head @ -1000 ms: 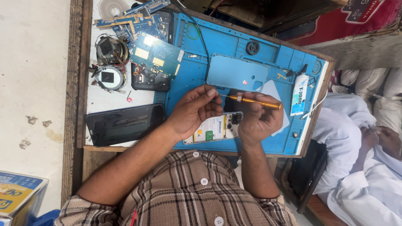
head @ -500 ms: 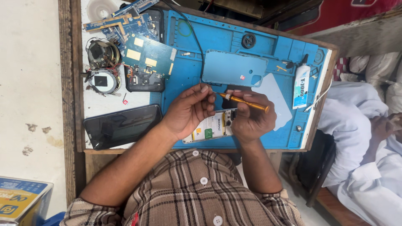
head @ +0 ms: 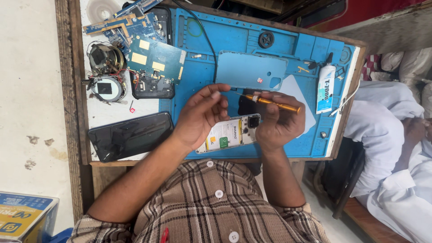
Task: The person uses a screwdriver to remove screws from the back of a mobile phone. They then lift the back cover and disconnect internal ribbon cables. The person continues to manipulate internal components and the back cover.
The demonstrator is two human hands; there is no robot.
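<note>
Screwdriver (head: 274, 104) gripped in right hand (head: 276, 123) — opened phone (head: 229, 133) near mat edge.

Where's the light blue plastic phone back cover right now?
In the head view, the light blue plastic phone back cover lies flat on the blue work mat, just beyond the orange screwdriver held in the right hand.

Phone repair workshop, small bench setup. A wooden-framed worktable (head: 72, 90) is covered by a blue silicone repair mat with moulded compartments (head: 198, 81). Loose green and blue circuit boards (head: 148, 54) are piled at one corner, beside a stripped round speaker with red wires (head: 104, 58). An opened white-backed smartphone (head: 227, 134), a detached blue phone back cover (head: 249, 69) and a white glue tube (head: 326, 87) are laid out.
</note>
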